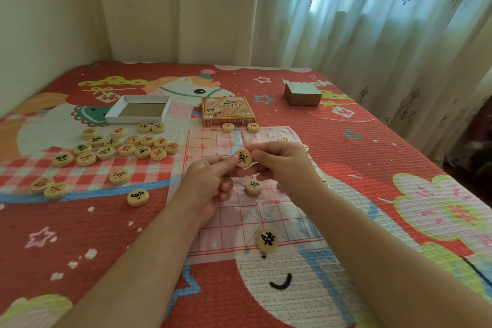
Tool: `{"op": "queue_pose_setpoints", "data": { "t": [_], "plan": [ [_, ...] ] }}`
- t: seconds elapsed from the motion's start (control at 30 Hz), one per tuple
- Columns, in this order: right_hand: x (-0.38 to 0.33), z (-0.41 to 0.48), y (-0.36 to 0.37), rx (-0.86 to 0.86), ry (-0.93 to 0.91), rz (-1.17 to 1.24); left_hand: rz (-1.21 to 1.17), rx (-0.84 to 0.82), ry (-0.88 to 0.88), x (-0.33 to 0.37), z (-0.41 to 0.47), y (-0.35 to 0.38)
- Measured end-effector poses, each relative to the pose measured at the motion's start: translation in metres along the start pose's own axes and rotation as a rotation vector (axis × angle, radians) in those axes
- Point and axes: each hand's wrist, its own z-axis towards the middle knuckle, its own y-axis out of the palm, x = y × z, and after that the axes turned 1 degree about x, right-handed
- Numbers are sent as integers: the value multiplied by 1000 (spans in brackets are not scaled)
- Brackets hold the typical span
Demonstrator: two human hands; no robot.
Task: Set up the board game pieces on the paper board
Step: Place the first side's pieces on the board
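On my feed the person shows only as two forearms, the left forearm [138,255] and the right forearm [372,247], both bare from the lower edge of the view to the wrists. The left hand [210,181] and the right hand [282,165] are bare as well; the wide lens draws the arms broad near the camera and slim at the wrists.

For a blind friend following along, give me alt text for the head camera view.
Left hand and right hand pinch one round wooden game piece above a red-lined paper board on a red cartoon bedspread. More loose pieces lie left of it.
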Motion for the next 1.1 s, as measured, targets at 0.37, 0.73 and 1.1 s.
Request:
{"op": "queue_pose_setpoints", "data": {
  "t": [0.37, 0.73, 1.1],
  "plan": [
    [3, -5, -3, -9, -271, -433, 20, -4, 23, 0, -1, 0],
    [-4, 0, 36, 4, -502, -809, -225, 169, -3, 26, -3, -39],
    [10, 3, 39, -270, -299, -1151, -503, 218, -1, 24, -14, -51]
  ]
}}
